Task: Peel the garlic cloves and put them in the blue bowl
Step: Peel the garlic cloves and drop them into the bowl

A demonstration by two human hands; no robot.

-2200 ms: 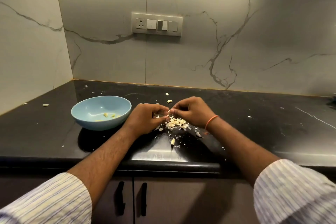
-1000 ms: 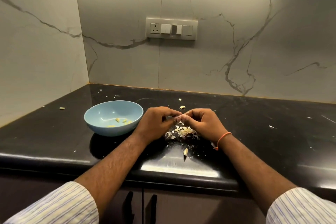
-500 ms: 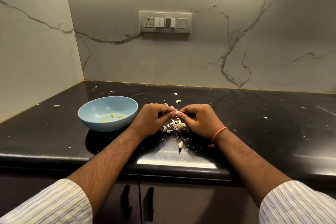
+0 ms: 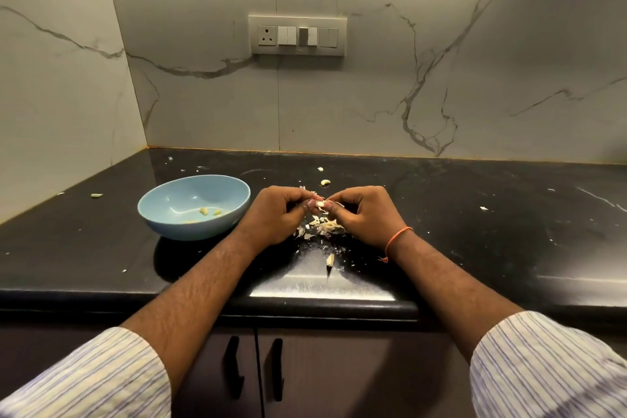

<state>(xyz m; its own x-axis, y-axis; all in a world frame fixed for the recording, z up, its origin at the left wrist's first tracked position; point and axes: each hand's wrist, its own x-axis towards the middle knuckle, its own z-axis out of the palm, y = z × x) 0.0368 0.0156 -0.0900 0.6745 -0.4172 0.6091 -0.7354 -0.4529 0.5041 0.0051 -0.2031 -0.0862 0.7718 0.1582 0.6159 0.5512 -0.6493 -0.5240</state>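
A person stands at a black countertop [image 4: 475, 231] in a marble-walled corner, seen from their own head looking down. Both hands meet above a small heap of papery garlic skins [image 4: 322, 227]. The left hand [image 4: 276, 214] and right hand [image 4: 364, 214] each have fingers curled in, pinching one small pale garlic clove [image 4: 320, 204] between their fingertips, likely so one hand steadies it while the other pulls skin away; working over the heap lets scraps fall in one place. The blue bowl [image 4: 163, 217] sits just left of the left hand, within easy reach, holding a few peeled yellowish pieces [image 4: 210, 211]. Another clove [image 4: 329, 260] lies near the counter edge. A wall switch panel [image 4: 298, 35] carries no readable writing; no brands or labels are visible
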